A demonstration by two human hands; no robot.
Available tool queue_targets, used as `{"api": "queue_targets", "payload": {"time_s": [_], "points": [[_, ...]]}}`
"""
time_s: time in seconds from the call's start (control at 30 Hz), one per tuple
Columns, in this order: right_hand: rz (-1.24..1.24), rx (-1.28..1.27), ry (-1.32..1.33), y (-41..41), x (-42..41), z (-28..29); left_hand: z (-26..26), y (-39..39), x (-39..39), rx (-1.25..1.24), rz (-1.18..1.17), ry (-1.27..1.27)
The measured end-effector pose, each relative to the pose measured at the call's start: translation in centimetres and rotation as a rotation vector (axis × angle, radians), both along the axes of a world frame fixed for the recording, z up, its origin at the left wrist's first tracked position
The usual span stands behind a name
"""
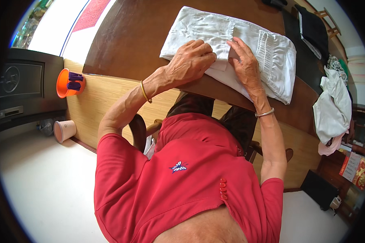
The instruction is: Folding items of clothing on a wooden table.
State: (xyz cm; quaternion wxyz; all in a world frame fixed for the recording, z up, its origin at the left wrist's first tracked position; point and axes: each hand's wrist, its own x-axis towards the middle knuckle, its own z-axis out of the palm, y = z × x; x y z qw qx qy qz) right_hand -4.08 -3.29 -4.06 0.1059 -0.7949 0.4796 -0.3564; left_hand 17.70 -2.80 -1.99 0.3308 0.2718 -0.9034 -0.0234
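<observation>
Folded white trousers [200,24] lie on the brown wooden table [130,39] before me. Their gathered elastic waistband [266,57] is at the right, and a folded leg with a stitched hem lies across the left part. My left hand [193,59] rests curled on that folded leg near the table's front edge. Its fingertips are hidden, so a pinch on the cloth cannot be made out. Just right of the hem is my right hand [246,65], fingers apart, fingertips touching the cloth by the hem edge.
Dark folded clothing [314,33] lies at the table's far right. White cloth [333,103] hangs at the right side. An orange bucket [62,83] with purple cloth and a pink bin [65,130] stand on the floor at left. Chair arms [137,133] flank me.
</observation>
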Motion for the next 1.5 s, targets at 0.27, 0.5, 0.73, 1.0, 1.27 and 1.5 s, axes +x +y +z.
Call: {"api": "queue_targets", "payload": {"time_s": [0.27, 0.5, 0.73, 1.0, 1.27, 1.5], "points": [[0.071, 0.036, -0.028, 0.0, -0.3, -0.1, -0.2, -0.3, -0.1, 0.051, -0.115, -0.101], [0.039, 0.028, -0.060, 0.2, -0.1, 0.2, 0.3, -0.4, -0.8, 0.084, -0.019, -0.091], [-0.039, -0.041, -0.193, -0.1, 0.0, 0.1, 1.1, -0.4, -3.1, -0.070, 0.084, 0.192], [0.046, -0.049, -0.086, -0.2, -0.1, -0.1, -1.6, 0.1, -2.9, -0.022, 0.002, -0.067], [-0.010, -0.168, -0.009, -0.2, -0.2, 0.2, 0.1, 1.4, -0.2, 0.038, -0.001, 0.052], [0.032, -0.249, 0.036, -3.9, 2.3, 4.6, 1.2, 2.8, 6.0, 0.148, 0.497, 0.175]]}}
